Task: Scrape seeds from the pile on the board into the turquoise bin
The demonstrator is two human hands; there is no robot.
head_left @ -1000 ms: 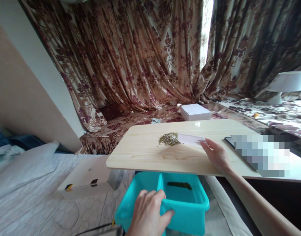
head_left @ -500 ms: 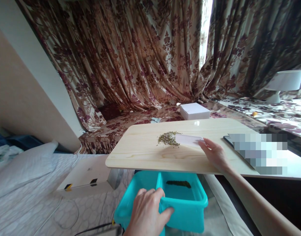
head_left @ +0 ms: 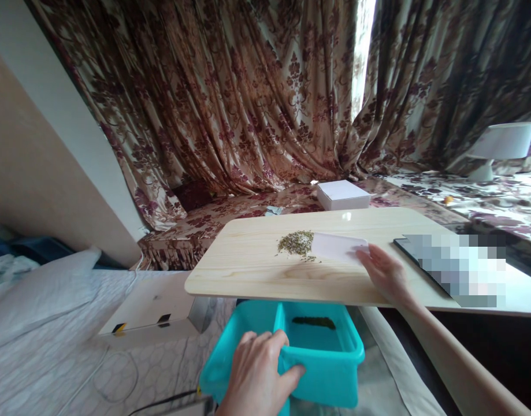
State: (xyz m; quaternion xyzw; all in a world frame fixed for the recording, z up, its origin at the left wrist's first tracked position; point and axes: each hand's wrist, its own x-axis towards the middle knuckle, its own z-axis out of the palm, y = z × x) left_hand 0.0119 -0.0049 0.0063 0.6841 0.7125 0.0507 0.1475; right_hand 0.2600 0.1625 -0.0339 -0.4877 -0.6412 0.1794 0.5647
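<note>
My right hand (head_left: 381, 267) pinches the right end of a pale, flat plastic scraper (head_left: 338, 246) over the light wooden tabletop (head_left: 243, 271). The scraper's far end touches the right side of a loose pile of small greenish beans or seeds (head_left: 294, 242). Stray ones lie along the pile's near side. Below the table edge, my left hand (head_left: 260, 370) grips the front rim and divider of a turquoise two-compartment bin (head_left: 330, 370). In its right compartment lies a dark green strip of the same-looking grains (head_left: 314, 322). My hand partly hides the left compartment.
A dark-edged flat object (head_left: 438, 266), mostly blurred out, lies on the table's right side. Behind the table sits a white box (head_left: 343, 195). To the left, another white box (head_left: 155, 306) rests on the bed. A lamp (head_left: 503, 144) stands far right.
My right hand and the scraper have shifted a little to the right, and the pile's right edge looks more gathered. My left hand stays on the bin.
</note>
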